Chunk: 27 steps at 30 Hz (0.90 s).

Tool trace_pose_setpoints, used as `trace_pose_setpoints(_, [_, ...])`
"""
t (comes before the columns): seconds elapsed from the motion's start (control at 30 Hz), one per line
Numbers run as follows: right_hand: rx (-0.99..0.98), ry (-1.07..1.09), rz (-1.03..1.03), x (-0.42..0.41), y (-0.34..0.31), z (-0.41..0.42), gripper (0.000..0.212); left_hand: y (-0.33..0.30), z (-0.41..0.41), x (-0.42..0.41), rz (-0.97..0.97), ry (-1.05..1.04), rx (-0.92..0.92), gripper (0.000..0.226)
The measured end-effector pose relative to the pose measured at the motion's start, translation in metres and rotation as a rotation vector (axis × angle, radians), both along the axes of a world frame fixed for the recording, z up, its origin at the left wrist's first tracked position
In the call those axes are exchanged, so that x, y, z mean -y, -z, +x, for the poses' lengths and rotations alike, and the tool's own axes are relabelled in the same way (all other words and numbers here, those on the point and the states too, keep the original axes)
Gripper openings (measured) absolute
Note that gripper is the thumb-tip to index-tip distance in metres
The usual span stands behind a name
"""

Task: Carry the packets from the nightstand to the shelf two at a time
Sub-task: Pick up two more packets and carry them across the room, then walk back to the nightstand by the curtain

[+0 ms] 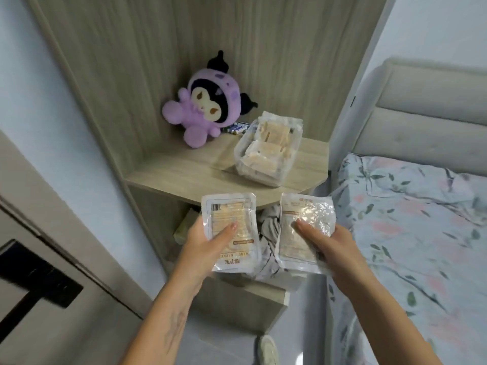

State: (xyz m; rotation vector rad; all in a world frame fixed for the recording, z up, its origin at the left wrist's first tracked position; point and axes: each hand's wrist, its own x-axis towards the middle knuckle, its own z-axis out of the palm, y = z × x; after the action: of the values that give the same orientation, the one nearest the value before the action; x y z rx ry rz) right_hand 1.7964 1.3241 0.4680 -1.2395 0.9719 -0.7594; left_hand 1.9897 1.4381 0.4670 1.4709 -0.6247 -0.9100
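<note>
My left hand grips a white and tan packet, thumb on top. A second, shinier packet is gripped the same way by my right hand. Both packets hang in front of and below the wooden shelf surface. On that surface stands a clear plastic tub with several more packets stacked inside.
A purple plush toy sits at the back of the wooden surface, small batteries beside it. Crumpled cloth fills the compartment below. A bed with a floral sheet is at the right, a door at the left.
</note>
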Motion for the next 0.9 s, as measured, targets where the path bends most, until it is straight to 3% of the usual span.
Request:
trace_pose_setpoints(0.07, [0.009, -0.004, -0.03, 0.031, -0.009, -0.002, 0.057, -0.003, -0.007, 0.038, -0.027, 0.033, 0.033, 0.045])
trace_pose_setpoints(0.17, [0.101, -0.046, 0.009, 0.074, -0.027, -0.002, 0.037, -0.013, -0.025, 0.096, -0.066, 0.077, 0.082, 0.069])
trace_pose_setpoints(0.3, [0.121, -0.157, 0.016, 0.118, -0.044, 0.004, 0.027, -0.025, -0.051, 0.161, -0.176, 0.049, -0.091, 0.053])
trace_pose_setpoints(0.43, [0.139, -0.209, -0.011, 0.152, -0.047, 0.021, 0.041, -0.038, -0.053, 0.201, -0.183, -0.005, -0.313, 0.083])
trace_pose_setpoints(0.53, [0.1, -0.203, 0.016, 0.166, -0.041, 0.04, 0.067, -0.042, -0.046, 0.216, -0.154, 0.017, -0.253, 0.063])
trace_pose_setpoints(0.63, [0.036, -0.257, -0.058, 0.18, -0.041, 0.056, 0.067, -0.041, -0.034, 0.222, -0.125, 0.026, -0.248, 0.029])
trace_pose_setpoints(0.83, [0.047, -0.407, -0.23, 0.201, -0.067, 0.08, 0.051, -0.057, -0.002, 0.233, -0.159, -0.114, -0.142, 0.07])
trace_pose_setpoints(0.87, [0.07, -0.427, -0.248, 0.204, -0.073, 0.085, 0.047, -0.061, 0.002, 0.236, -0.171, -0.133, -0.13, 0.064])
trace_pose_setpoints(0.9, [0.077, -0.429, -0.281, 0.207, -0.076, 0.091, 0.044, -0.067, 0.005, 0.239, -0.173, -0.138, -0.113, 0.044])
